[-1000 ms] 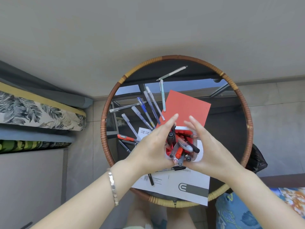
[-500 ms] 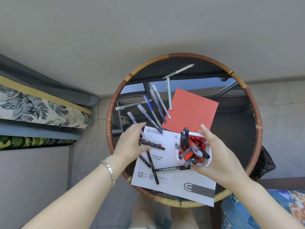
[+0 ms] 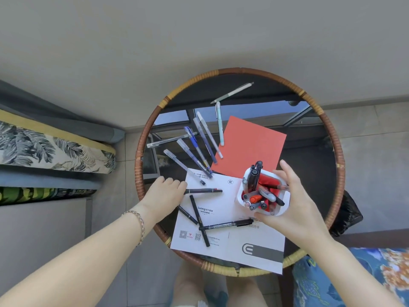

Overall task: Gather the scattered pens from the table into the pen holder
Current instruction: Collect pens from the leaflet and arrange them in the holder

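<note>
A white pen holder point(image 3: 277, 210) with a red inside stands at the right of the round table, filled with several pens and markers. My right hand point(image 3: 296, 202) wraps around its right side and holds it. My left hand point(image 3: 164, 192) rests at the table's left, fingers curled onto the left end of a black pen with a red tip point(image 3: 204, 191), which lies on a white printed sheet point(image 3: 223, 242). More black pens point(image 3: 225, 224) lie crossed on that sheet. Several clear and blue pens point(image 3: 194, 149) are fanned out on the glass behind, with two mint pens point(image 3: 219, 126) further back.
The table is a glass top with a woven rattan rim point(image 3: 139, 151). A red paper sheet point(image 3: 250, 145) lies behind the holder. A leaf-print cushion point(image 3: 55, 149) is at the left, a black bag point(image 3: 346, 214) at the right, and a blue patterned cushion point(image 3: 354, 278) at lower right.
My left hand has left the pen holder and moved left to the black pen on the white sheet. My right hand has kept hold of the holder.
</note>
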Demonstrator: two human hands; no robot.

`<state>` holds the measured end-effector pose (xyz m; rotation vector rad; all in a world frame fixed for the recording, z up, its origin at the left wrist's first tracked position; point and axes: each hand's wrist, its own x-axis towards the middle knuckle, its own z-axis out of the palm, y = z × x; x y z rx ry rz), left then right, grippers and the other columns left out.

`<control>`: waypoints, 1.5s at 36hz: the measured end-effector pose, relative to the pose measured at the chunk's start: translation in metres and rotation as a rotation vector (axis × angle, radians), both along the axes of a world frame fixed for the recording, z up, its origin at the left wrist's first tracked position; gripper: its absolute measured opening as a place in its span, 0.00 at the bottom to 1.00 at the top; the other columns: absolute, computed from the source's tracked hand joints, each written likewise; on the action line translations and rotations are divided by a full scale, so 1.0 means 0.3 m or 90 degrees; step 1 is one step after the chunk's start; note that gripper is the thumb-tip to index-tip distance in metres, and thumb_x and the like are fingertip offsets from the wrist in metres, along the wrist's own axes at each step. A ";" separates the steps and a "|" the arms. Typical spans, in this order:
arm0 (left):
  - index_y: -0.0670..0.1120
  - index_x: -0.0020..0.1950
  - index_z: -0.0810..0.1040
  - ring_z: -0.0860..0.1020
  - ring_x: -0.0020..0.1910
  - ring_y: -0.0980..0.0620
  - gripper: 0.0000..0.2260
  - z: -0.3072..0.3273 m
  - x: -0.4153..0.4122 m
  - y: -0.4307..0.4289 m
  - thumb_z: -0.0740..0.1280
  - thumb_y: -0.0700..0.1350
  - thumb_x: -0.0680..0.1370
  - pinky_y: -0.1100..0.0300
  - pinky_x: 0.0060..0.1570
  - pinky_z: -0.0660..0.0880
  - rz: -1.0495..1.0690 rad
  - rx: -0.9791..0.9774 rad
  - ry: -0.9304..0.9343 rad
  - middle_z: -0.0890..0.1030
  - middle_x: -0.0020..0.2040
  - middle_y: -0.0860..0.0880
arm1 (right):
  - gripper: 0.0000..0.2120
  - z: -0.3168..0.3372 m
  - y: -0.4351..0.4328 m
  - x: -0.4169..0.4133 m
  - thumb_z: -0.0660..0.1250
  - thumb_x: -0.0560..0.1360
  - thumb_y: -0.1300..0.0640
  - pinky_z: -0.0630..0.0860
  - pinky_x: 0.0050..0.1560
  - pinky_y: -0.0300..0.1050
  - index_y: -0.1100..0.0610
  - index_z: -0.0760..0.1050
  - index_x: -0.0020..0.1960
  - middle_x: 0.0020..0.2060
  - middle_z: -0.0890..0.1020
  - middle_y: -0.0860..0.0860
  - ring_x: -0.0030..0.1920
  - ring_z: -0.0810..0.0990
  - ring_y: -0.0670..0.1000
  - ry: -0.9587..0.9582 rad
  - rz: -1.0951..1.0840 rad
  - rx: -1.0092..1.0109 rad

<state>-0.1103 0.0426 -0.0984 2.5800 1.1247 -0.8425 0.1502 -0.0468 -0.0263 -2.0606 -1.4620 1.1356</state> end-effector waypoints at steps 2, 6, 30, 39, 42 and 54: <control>0.45 0.56 0.67 0.74 0.39 0.49 0.06 0.065 0.028 -0.014 0.56 0.46 0.81 0.59 0.33 0.68 0.055 -0.031 -0.041 0.72 0.43 0.49 | 0.52 -0.008 0.001 0.001 0.78 0.61 0.55 0.69 0.61 0.48 0.31 0.45 0.67 0.67 0.68 0.44 0.64 0.71 0.48 0.015 -0.023 -0.017; 0.49 0.64 0.63 0.79 0.45 0.46 0.13 0.246 0.101 -0.055 0.53 0.50 0.81 0.51 0.44 0.78 0.331 -0.128 -0.227 0.77 0.50 0.49 | 0.51 -0.049 0.012 0.001 0.78 0.61 0.54 0.69 0.63 0.49 0.41 0.47 0.72 0.70 0.66 0.44 0.66 0.70 0.49 0.027 -0.058 -0.034; 0.41 0.37 0.80 0.74 0.22 0.45 0.13 0.455 0.306 -0.113 0.58 0.45 0.72 0.58 0.18 0.73 0.322 0.119 -0.434 0.75 0.32 0.47 | 0.46 -0.117 0.036 0.019 0.78 0.62 0.56 0.64 0.63 0.39 0.49 0.54 0.71 0.65 0.64 0.39 0.63 0.65 0.39 0.142 -0.112 -0.051; 0.40 0.34 0.75 0.69 0.21 0.45 0.10 0.268 0.478 -0.093 0.75 0.32 0.62 0.61 0.19 0.57 0.242 0.025 -0.349 0.73 0.36 0.43 | 0.43 -0.131 0.035 0.026 0.77 0.63 0.58 0.62 0.57 0.33 0.52 0.58 0.71 0.69 0.64 0.47 0.61 0.62 0.36 0.089 -0.072 -0.031; 0.37 0.41 0.74 0.76 0.28 0.40 0.06 0.211 0.510 -0.073 0.70 0.32 0.68 0.56 0.23 0.73 0.278 -0.023 -0.403 0.75 0.43 0.38 | 0.41 -0.128 0.038 0.024 0.77 0.62 0.57 0.65 0.57 0.35 0.52 0.61 0.70 0.67 0.67 0.45 0.61 0.67 0.40 0.090 -0.093 -0.026; 0.41 0.58 0.74 0.68 0.51 0.50 0.14 0.073 0.437 -0.152 0.56 0.42 0.75 0.54 0.48 0.79 0.174 0.010 -0.586 0.82 0.54 0.44 | 0.41 -0.124 0.038 0.023 0.78 0.60 0.57 0.65 0.57 0.37 0.53 0.63 0.68 0.64 0.69 0.45 0.63 0.70 0.45 0.075 -0.101 -0.036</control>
